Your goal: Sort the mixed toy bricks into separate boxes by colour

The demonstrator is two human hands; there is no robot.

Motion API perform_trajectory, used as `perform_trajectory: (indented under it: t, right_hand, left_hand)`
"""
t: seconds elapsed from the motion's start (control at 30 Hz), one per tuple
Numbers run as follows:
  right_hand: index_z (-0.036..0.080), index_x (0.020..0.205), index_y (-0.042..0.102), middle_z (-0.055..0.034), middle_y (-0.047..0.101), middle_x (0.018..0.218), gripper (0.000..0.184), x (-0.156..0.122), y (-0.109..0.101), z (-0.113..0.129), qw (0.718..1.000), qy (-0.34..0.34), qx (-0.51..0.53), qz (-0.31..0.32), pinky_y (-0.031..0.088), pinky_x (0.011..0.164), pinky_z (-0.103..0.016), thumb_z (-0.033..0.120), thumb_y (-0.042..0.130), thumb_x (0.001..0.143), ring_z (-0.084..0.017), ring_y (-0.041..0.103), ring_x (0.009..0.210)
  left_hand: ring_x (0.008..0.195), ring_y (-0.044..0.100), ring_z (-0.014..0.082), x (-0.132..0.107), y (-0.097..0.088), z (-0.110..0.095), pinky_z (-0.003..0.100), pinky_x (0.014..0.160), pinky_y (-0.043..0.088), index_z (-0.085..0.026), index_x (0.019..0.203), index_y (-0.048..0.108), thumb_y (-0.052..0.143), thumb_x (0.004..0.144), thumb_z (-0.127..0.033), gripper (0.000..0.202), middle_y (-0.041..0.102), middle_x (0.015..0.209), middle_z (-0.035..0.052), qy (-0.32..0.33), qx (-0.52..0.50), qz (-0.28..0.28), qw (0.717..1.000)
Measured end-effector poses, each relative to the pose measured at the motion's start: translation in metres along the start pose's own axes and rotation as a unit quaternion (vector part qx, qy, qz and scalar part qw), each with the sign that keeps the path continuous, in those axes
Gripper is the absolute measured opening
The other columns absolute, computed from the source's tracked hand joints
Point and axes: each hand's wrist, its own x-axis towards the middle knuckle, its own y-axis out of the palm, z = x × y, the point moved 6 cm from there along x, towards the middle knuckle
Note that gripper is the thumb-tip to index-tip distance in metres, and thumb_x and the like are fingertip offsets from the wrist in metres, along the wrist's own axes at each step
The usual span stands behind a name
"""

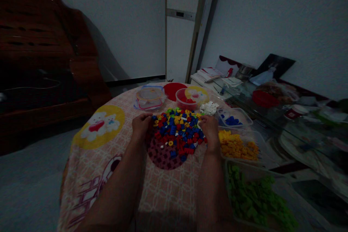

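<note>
A pile of mixed toy building bricks (178,128) in red, blue, yellow, green and white lies between my hands. My left hand (141,125) is at its left edge, fingers curled together and pointing inward. Across from it, my right hand (210,127) is closed at the right edge, fingertips by pale and yellow bricks. Whatever either hand pinches is too small and dark to make out. Right of my right hand are clear tubs: one with blue bricks (232,120), one with yellow bricks (236,145) and a nearer one with green bricks (255,199).
White bricks (209,108) are heaped behind my right hand. Beside them stands a round clear tub (187,103) with a few red bricks. Stacked lids (149,97) lie at the back left of the patterned tablecloth (165,195). A cluttered glass-topped table (274,116) stands to the right.
</note>
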Motion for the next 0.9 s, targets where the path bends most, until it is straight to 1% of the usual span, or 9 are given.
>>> perform_trajectory:
  t: [0.17,0.3,0.43,0.5,0.53,0.63,0.7,0.77,0.9]
  right_hand:
    - [0.017,0.096,0.085,-0.0075,0.081,0.083,0.033,0.003,0.002,-0.012,0.992,0.036,0.117,-0.016,0.058,0.079,-0.034,0.022,0.064,0.071,-0.025,0.075,0.080]
    - [0.018,0.086,0.083,-0.0047,0.078,0.075,0.026,0.005,0.011,-0.021,0.969,0.083,0.231,-0.022,0.060,0.068,-0.034,0.032,0.066,0.071,-0.023,0.073,0.069]
    - [0.019,0.077,0.078,-0.0017,0.071,0.060,0.020,0.006,0.018,-0.025,0.946,0.123,0.296,-0.042,0.058,0.057,-0.032,0.033,0.066,0.069,-0.022,0.068,0.057]
    - [0.018,0.080,0.078,-0.0026,0.070,0.060,0.023,0.009,0.016,-0.026,0.929,0.129,0.334,-0.090,0.060,0.058,-0.033,0.034,0.065,0.069,-0.023,0.069,0.058]
    - [0.016,0.086,0.078,-0.0044,0.073,0.066,0.028,0.011,0.014,-0.025,0.918,0.123,0.357,-0.122,0.061,0.062,-0.034,0.034,0.065,0.069,-0.023,0.071,0.063]
    - [0.013,0.110,0.076,-0.0135,0.080,0.104,0.047,0.016,0.008,-0.022,0.884,0.068,0.421,-0.191,0.063,0.081,-0.037,0.035,0.066,0.070,-0.026,0.077,0.093]
    - [0.013,0.120,0.073,-0.0166,0.076,0.123,0.055,0.019,0.009,-0.021,0.876,0.040,0.442,-0.191,0.061,0.090,-0.039,0.035,0.066,0.070,-0.028,0.075,0.108]
    - [0.013,0.120,0.073,-0.0172,0.076,0.122,0.055,0.020,0.011,-0.024,0.878,0.037,0.441,-0.180,0.060,0.093,-0.041,0.036,0.066,0.070,-0.029,0.075,0.109]
    - [0.011,0.111,0.077,-0.0143,0.081,0.101,0.049,0.019,0.015,-0.034,0.901,0.056,0.398,-0.165,0.060,0.089,-0.043,0.041,0.066,0.073,-0.029,0.076,0.094]
  left_hand:
    - [0.079,0.072,0.0201,-0.002,0.000,-0.003,0.029,0.075,0.058,-0.016,0.095,0.082,0.068,0.069,-0.026,0.031,0.078,0.086,0.0060,-0.006,0.008,-0.002,1.000]
    - [0.077,0.071,0.0196,-0.007,-0.001,-0.008,0.028,0.072,0.056,-0.016,0.096,0.082,0.067,0.069,-0.025,0.032,0.078,0.086,0.0058,-0.019,0.009,-0.003,1.000]
    - [0.075,0.071,0.0201,-0.009,0.000,-0.009,0.029,0.069,0.056,-0.015,0.098,0.081,0.066,0.070,-0.026,0.034,0.078,0.083,0.0057,-0.022,0.007,0.005,1.000]
    - [0.075,0.071,0.0201,-0.008,0.000,-0.008,0.029,0.071,0.057,-0.015,0.098,0.081,0.066,0.070,-0.026,0.034,0.078,0.084,0.0059,-0.016,0.005,0.009,1.000]
    - [0.076,0.072,0.0201,-0.007,0.001,-0.006,0.029,0.071,0.058,-0.015,0.098,0.081,0.066,0.069,-0.026,0.034,0.078,0.085,0.0061,-0.014,0.004,0.010,1.000]
    - [0.077,0.072,0.0207,-0.004,0.001,-0.002,0.030,0.072,0.059,-0.016,0.098,0.081,0.066,0.070,-0.027,0.034,0.079,0.087,0.0066,-0.011,0.009,0.009,1.000]
    - [0.079,0.073,0.0215,-0.002,0.000,0.000,0.030,0.073,0.059,-0.016,0.098,0.082,0.066,0.070,-0.027,0.034,0.079,0.086,0.0068,-0.003,0.015,0.005,1.000]
    - [0.081,0.073,0.0221,-0.001,0.000,0.000,0.031,0.075,0.060,-0.016,0.098,0.082,0.067,0.070,-0.027,0.033,0.079,0.086,0.0067,0.009,0.024,0.001,1.000]
    - [0.082,0.074,0.0224,0.000,0.000,0.000,0.032,0.076,0.060,-0.017,0.097,0.082,0.067,0.071,-0.026,0.031,0.078,0.083,0.0065,0.020,0.027,0.002,0.999]
